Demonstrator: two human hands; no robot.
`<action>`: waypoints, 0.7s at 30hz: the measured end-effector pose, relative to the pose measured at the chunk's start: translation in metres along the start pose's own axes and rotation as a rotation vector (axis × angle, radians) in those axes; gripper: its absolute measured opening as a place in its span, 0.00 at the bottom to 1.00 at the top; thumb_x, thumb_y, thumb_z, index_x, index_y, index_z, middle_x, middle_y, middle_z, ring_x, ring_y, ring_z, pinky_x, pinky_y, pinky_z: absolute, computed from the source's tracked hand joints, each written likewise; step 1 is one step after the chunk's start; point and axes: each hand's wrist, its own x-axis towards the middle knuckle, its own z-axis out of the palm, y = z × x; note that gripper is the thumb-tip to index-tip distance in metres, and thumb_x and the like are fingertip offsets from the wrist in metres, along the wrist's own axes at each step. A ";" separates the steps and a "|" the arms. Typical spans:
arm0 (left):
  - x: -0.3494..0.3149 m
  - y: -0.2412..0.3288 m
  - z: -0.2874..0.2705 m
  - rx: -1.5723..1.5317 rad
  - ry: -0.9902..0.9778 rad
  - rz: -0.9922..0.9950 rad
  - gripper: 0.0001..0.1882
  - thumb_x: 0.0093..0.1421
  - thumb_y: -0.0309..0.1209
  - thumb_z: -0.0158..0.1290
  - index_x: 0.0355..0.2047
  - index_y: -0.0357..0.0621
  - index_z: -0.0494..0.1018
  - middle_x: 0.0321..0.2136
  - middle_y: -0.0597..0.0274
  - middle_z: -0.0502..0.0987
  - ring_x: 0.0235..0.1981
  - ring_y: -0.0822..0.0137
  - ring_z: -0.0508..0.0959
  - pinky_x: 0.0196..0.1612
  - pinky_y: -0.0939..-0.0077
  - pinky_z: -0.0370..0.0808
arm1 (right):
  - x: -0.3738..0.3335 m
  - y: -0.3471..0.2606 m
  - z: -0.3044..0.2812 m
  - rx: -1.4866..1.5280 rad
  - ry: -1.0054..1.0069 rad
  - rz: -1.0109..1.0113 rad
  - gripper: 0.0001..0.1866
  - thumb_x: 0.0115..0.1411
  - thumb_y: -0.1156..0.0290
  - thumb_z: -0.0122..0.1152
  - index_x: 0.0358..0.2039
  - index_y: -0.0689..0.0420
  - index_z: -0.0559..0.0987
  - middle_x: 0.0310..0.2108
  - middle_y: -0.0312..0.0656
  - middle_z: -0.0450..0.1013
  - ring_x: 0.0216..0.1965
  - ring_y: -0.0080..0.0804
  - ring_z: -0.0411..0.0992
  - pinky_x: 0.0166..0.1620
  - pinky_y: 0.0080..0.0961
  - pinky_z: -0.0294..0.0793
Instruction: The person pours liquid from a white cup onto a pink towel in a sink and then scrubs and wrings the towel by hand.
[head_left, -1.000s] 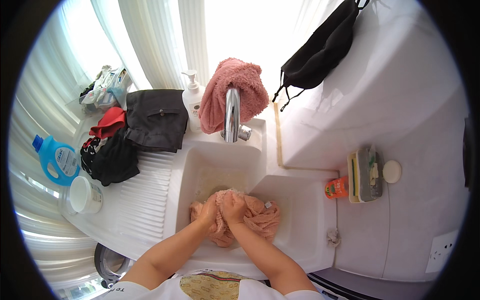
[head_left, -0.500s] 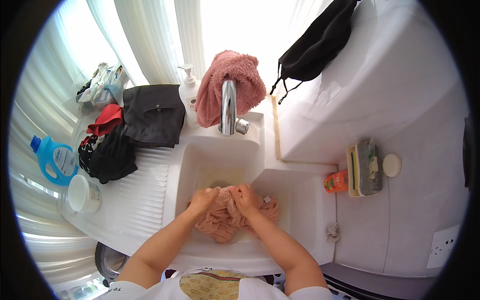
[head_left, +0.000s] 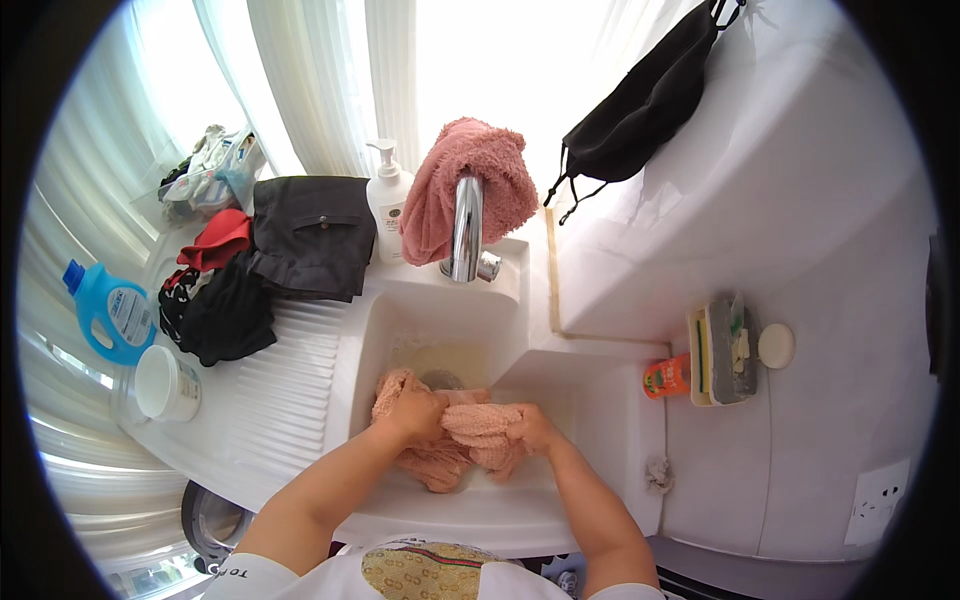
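- Peach cloth (head_left: pixel 485 425) has changed shape since the earlier frame: a bunched length now spans the gap between the hands, which have moved apart.
- It lies in the white sink (head_left: pixel 612 400), on the near side of the drain (head_left: pixel 441 380); the gripped length runs roughly left to right, with loose folds on the left and toward the wearer.
- Left hand (head_left: pixel 420 412) grasps its middle, back upward, nearer the drain; the forearm slants in from lower left.
- Right hand (head_left: pixel 536 428) clenches its right end, fingers curled, the forearm angled in from lower right.
- Beyond the hands, the faucet (head_left: pixel 466 230) stands draped with a dusky pink towel (head_left: pixel 430 205).
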 end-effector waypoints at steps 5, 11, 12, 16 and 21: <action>0.009 -0.036 -0.008 -1.101 -0.173 -0.201 0.27 0.49 0.36 0.59 0.49 0.39 0.70 0.44 0.49 0.76 0.44 0.55 0.77 0.49 0.67 0.72 | -0.018 -0.029 0.006 0.235 0.093 -0.177 0.39 0.44 0.70 0.70 0.58 0.62 0.67 0.51 0.47 0.72 0.51 0.41 0.72 0.52 0.34 0.71; 0.009 -0.006 0.012 -1.059 0.175 -0.272 0.38 0.54 0.33 0.55 0.65 0.42 0.57 0.58 0.51 0.68 0.57 0.59 0.69 0.58 0.73 0.66 | -0.003 -0.028 0.056 -0.691 0.447 -0.087 0.47 0.39 0.51 0.75 0.60 0.52 0.67 0.49 0.44 0.74 0.54 0.40 0.70 0.57 0.34 0.67; 0.009 -0.002 0.009 -0.981 0.134 -0.267 0.38 0.54 0.33 0.55 0.65 0.42 0.56 0.58 0.52 0.67 0.57 0.59 0.68 0.58 0.73 0.65 | 0.001 -0.034 0.053 -0.532 0.388 0.002 0.48 0.38 0.49 0.74 0.60 0.51 0.67 0.48 0.44 0.74 0.53 0.39 0.70 0.57 0.33 0.67; 0.024 -0.032 0.044 -1.362 0.113 -0.133 0.37 0.57 0.37 0.54 0.65 0.44 0.56 0.58 0.53 0.67 0.57 0.58 0.69 0.59 0.72 0.64 | -0.012 -0.068 0.048 -0.167 0.362 -0.010 0.44 0.41 0.52 0.74 0.58 0.54 0.69 0.46 0.43 0.75 0.49 0.36 0.72 0.54 0.33 0.68; -0.010 0.019 0.001 -2.165 0.151 -0.265 0.30 0.62 0.53 0.48 0.60 0.51 0.66 0.53 0.56 0.71 0.55 0.55 0.70 0.59 0.58 0.68 | -0.007 -0.074 0.124 0.006 0.699 -0.687 0.21 0.47 0.63 0.70 0.40 0.61 0.79 0.44 0.45 0.75 0.45 0.40 0.73 0.48 0.35 0.71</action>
